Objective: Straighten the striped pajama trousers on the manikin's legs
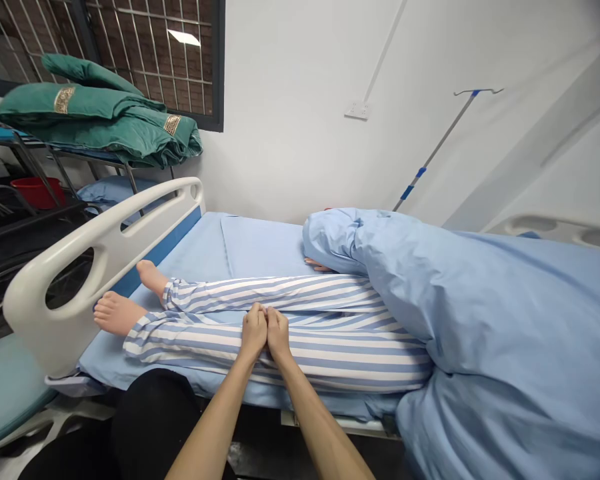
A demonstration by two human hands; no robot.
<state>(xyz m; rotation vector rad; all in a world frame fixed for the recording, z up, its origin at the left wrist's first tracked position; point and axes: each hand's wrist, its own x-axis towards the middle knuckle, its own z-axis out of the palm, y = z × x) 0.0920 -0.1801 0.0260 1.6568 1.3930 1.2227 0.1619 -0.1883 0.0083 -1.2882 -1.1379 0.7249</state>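
My left hand (255,331) and my right hand (279,333) are side by side, touching, over the near leg of blue-and-white striped trousers (350,360). The fingers of both are curled closed with knuckles up. Their fingertips are hidden, so whether they pinch the cloth cannot be seen. The trousers are on a figure lying along the bed, its bare feet (120,314) at the left. A light-blue quilt (500,320) covers the upper body, and part of the figure's hand (318,265) shows at its edge.
A white footboard (105,223) closes the bed's left end. Light-blue sheet (260,243) shows behind the legs. Folded green quilts (105,127) lie on a rack by the barred window. An IV pole (437,147) stands behind the bed, and a teal stool seat (10,387) is at lower left.
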